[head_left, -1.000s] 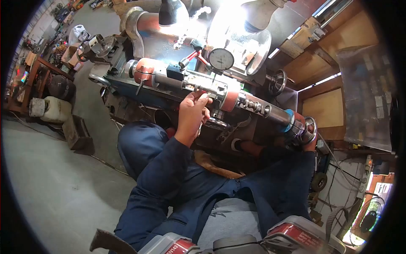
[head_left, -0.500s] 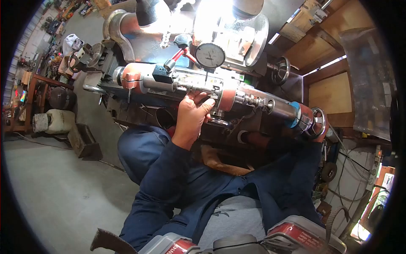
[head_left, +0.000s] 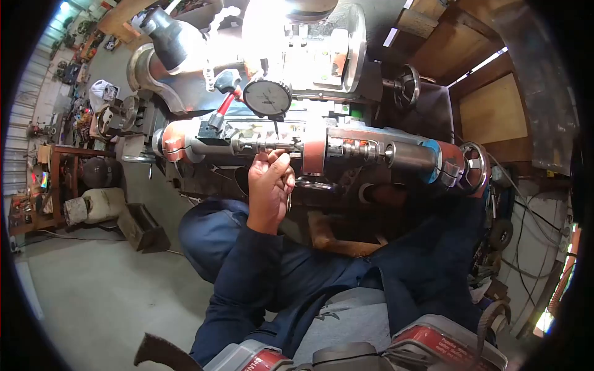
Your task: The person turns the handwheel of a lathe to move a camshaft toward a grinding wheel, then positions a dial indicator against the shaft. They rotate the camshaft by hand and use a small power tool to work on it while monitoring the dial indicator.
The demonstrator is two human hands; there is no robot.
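My left hand (head_left: 270, 185) is raised below a shiny metal shaft (head_left: 269, 143), its fingers curled and its thumb pressed near them. The fingertips meet the shaft's underside; what they hold is too small to tell. Just above stands a round dial gauge (head_left: 267, 98) with its stem pointing down at the shaft. A red-and-black holder arm (head_left: 224, 111) is beside the gauge. To the hand's right is a red upright ring-shaped part (head_left: 314, 151). My right hand (head_left: 387, 195) is dim in the shadow below the machine, its fingers hidden.
A red and blue tailstock with a handwheel (head_left: 475, 168) stands at the right end. A black lamp (head_left: 170, 43) glares above. Left, on the floor, are a pale gas cylinder (head_left: 98, 206) and a metal box (head_left: 142, 226). A wooden frame piece (head_left: 343, 244) lies low in the middle.
The view has shifted, so the gauge and machine appear farther left. My left hand stays by the shaft, now more upright, with its fingers more curled.
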